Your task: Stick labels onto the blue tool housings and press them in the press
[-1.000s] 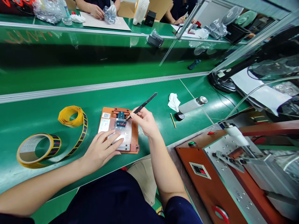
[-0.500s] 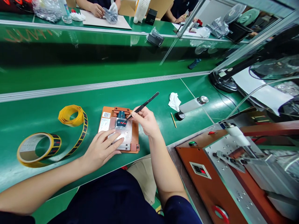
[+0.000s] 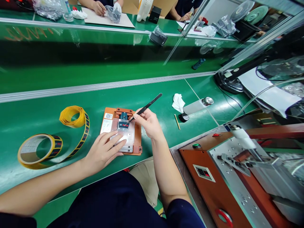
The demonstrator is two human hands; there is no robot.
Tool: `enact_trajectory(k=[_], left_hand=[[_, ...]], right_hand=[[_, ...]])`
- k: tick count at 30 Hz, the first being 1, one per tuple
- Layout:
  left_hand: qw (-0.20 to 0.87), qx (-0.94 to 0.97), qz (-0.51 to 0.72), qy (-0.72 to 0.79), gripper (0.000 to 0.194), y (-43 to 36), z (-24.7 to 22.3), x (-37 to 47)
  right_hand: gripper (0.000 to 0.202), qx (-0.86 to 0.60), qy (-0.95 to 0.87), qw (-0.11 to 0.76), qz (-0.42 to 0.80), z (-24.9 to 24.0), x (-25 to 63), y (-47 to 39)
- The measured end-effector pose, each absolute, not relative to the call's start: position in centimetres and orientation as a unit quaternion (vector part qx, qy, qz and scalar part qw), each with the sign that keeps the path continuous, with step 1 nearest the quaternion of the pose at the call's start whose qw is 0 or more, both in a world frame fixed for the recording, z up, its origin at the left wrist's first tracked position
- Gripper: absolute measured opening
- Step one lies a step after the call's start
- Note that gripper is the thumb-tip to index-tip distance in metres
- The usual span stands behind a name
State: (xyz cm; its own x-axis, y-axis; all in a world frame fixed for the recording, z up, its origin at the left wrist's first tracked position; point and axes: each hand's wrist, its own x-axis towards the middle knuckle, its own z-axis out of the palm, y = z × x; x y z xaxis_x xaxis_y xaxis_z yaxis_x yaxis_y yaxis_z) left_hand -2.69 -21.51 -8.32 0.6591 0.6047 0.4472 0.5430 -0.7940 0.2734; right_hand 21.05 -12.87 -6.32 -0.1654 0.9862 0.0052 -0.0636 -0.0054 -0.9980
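My right hand pinches a pair of black tweezers, tips pointing down and left. The tips touch a dark label with red lettering on the clear plate of an orange fixture. Just behind the label a dark blue-green part sits in the fixture. My left hand lies with its fingers stretched out on the clear plate, below the label. To the left, a roll of yellow label tape runs by a loose strip to a second tape roll lying nearer to me.
Right of the fixture lie a crumpled tissue, a bottle and a small yellow stick. An orange-and-metal machine stands at the right. Behind a metal rail, co-workers' hands handle items on another bench.
Almost nothing differs. Both hands and the tweezers keep their places over the fixture, and the whole view has shifted very slightly.
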Motion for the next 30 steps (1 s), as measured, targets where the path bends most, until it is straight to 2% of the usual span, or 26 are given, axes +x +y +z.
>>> enact_trajectory(k=[7,17,21,23,27,30], left_hand=[[0.052,0.914,0.238,0.324,0.045,-21.6,-7.3,-2.8],[0.049,0.911,0.198,0.358,0.081,-19.9,-5.7,-1.7],[0.037,0.918,0.191,0.345,0.085,-19.6,-5.7,-1.5],[0.033,0.920,0.191,0.340,0.085,-19.5,-5.8,-1.5],[0.096,0.895,0.239,0.365,0.089,-19.2,-6.1,-1.5],[0.172,0.840,0.269,0.439,0.088,-18.8,-6.4,-1.3]], right_hand=[[0.034,-0.427,-0.520,0.470,0.571,-6.2,21.0,-12.8],[0.034,-0.434,-0.555,0.457,0.543,-5.8,21.1,-12.7],[0.034,-0.439,-0.535,0.471,0.547,-6.2,20.7,-12.7],[0.036,-0.449,-0.488,0.508,0.550,-6.4,21.0,-12.7],[0.032,-0.496,-0.400,0.603,0.480,-6.6,23.2,-13.2],[0.027,-0.566,-0.442,0.595,0.361,-7.4,25.4,-14.4]])
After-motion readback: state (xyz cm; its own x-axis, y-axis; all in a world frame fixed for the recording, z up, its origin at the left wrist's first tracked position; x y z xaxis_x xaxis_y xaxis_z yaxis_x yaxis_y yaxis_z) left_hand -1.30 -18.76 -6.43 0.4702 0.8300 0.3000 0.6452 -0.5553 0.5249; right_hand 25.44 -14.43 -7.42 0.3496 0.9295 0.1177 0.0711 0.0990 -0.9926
